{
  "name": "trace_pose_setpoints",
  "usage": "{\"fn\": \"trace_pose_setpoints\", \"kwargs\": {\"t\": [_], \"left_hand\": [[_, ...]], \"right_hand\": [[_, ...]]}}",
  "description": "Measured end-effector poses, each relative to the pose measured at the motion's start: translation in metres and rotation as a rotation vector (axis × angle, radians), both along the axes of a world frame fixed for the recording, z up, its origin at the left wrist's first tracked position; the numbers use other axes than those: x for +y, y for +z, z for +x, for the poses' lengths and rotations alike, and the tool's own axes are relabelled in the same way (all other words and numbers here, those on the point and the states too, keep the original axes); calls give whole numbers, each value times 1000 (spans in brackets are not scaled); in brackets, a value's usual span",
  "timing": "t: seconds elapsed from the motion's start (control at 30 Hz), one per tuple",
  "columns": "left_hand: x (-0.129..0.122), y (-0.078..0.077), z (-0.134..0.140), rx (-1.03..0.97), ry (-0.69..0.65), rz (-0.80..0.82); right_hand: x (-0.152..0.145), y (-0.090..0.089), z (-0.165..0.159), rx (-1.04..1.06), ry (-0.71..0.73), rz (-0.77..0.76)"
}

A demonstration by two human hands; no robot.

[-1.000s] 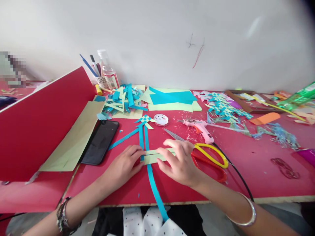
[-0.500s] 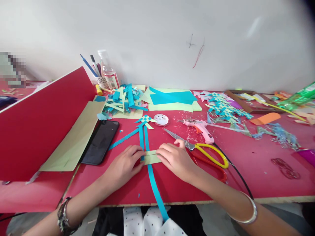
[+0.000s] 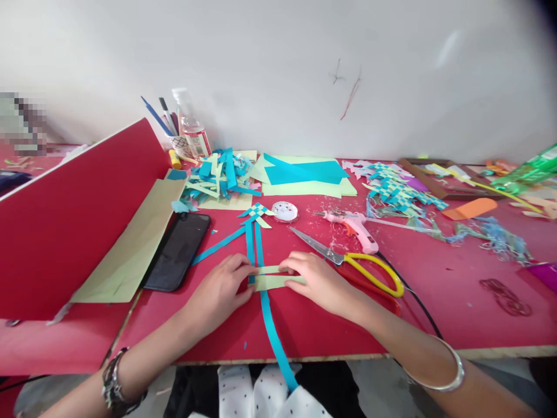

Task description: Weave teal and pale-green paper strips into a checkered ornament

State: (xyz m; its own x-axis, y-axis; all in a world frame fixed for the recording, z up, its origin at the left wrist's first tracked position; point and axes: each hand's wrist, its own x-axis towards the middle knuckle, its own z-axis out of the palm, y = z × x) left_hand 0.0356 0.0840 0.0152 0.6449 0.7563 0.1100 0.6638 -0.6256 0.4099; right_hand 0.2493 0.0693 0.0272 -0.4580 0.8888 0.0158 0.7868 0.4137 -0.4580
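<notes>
Two pale green paper strips point(image 3: 273, 282) lie across blue paper strips on the red table. My left hand point(image 3: 226, 280) presses its closed fingers on their left ends, where a blue strip point(image 3: 250, 247) also runs under the fingertips. At the right, my right hand point(image 3: 315, 281) pinches the green strips between its fingers, with a narrow gap between the two strips. A long blue strip point(image 3: 275, 339) curves from beneath them down over the table edge onto the lap. Beyond the hands lies a small woven blue-and-green paper fish point(image 3: 257, 213).
Scissors point(image 3: 369, 264) and a pink glue gun point(image 3: 354, 228) with its cord lie right of my hands. A black phone point(image 3: 178, 252) is at left, beside a leaning red board point(image 3: 82, 226). Paper scraps point(image 3: 221, 177), paper sheets point(image 3: 304, 174) and woven pieces point(image 3: 395, 188) sit along the back.
My right hand has slid a little to the right along the green strips. More of the strips shows, and the gap between them has widened. My left hand stays in place.
</notes>
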Motion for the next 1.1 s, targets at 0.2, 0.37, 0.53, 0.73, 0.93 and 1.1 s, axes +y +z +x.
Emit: {"fn": "trace_pose_setpoints", "kwargs": {"t": [0.2,0.37,0.53,0.73,0.93,1.1], "left_hand": [[0,3,2,3,3,-75],[0,7,3,-7,15,-116],[-1,7,4,24,22,-129],[-1,8,4,92,33,-138],[0,8,5,106,31,-130],[0,8,5,93,31,-128]], "right_hand": [[6,5,-2,-34,-9,56],[5,7,-3,-21,-69,7],[9,10,-6,-85,-81,-28],[13,14,-9,-22,-56,-133],[18,14,-12,63,-168,-198],[24,15,-13,28,-188,-236]]}}
